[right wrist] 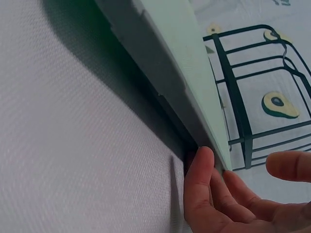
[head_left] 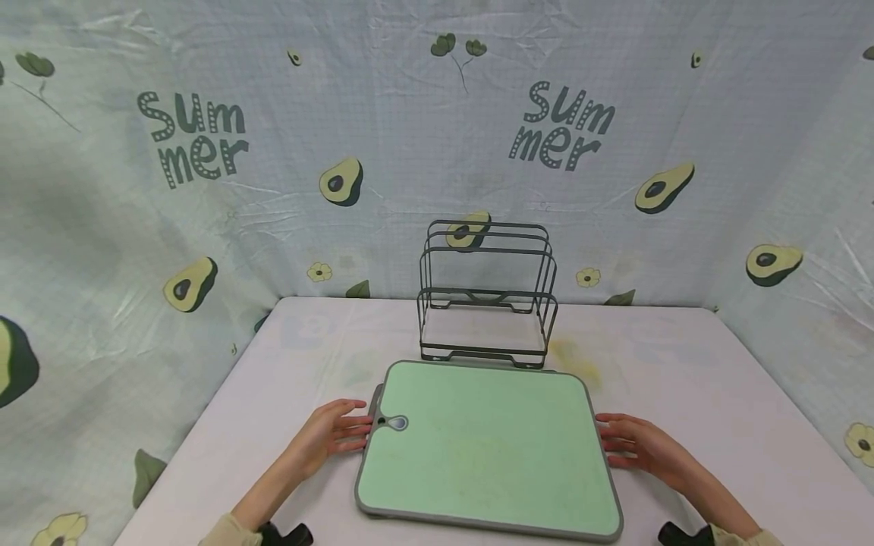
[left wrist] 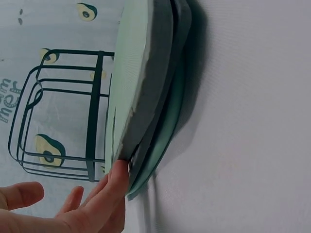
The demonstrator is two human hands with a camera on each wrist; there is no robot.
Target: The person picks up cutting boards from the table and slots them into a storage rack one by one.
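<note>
A light green cutting board (head_left: 485, 447) with a grey rim lies flat on the table, a grey hanging hole at its left side. In the left wrist view, more boards show stacked beneath it, among them one with a green edge (left wrist: 167, 124). My left hand (head_left: 336, 436) is at the stack's left side, its fingertips against the edges and the thumb raised apart. At the opposite side is my right hand (head_left: 642, 447); its fingers (right wrist: 198, 177) touch the board's grey edge, and its thumb stands away from the board.
Right behind the boards stands a black wire rack (head_left: 485, 353) with several upright loops. A pale cloth covers the table (head_left: 328, 341). Curtains (head_left: 423, 136) printed with avocados and lettering hang at the back and both sides.
</note>
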